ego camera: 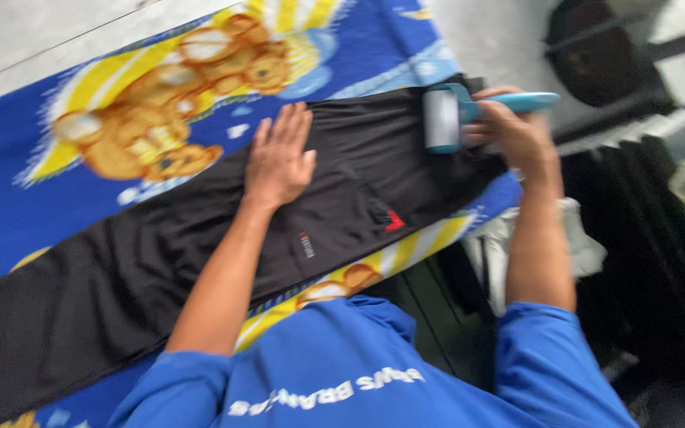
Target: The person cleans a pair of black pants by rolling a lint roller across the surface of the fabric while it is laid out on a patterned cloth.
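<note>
- Black trousers: a dark garment spread lengthwise across a padded board, with a small red mark and a small label patch showing on the cloth. It lies flat, which by the look of it gives the roller an even surface.
- Left hand: open, fingers spread apart, palm pressed flat on the trousers near the middle. Judged to be pinning the cloth taut so that it does not bunch.
- Right hand: closed around the teal handle of a lint roller, whose white sticky drum rests on the far end of the trousers.
- Board cover: blue fabric printed with yellow stripes and brown teddy bears, beneath the garment and showing on both long sides of it.
- Blue shirt sleeves: the person's own, at the bottom edge.
- White cloth bundle: beside the board, below the right forearm; contents cannot be told.
- Containers: none can be made out; the dark area at right is too blurred to read.
</note>
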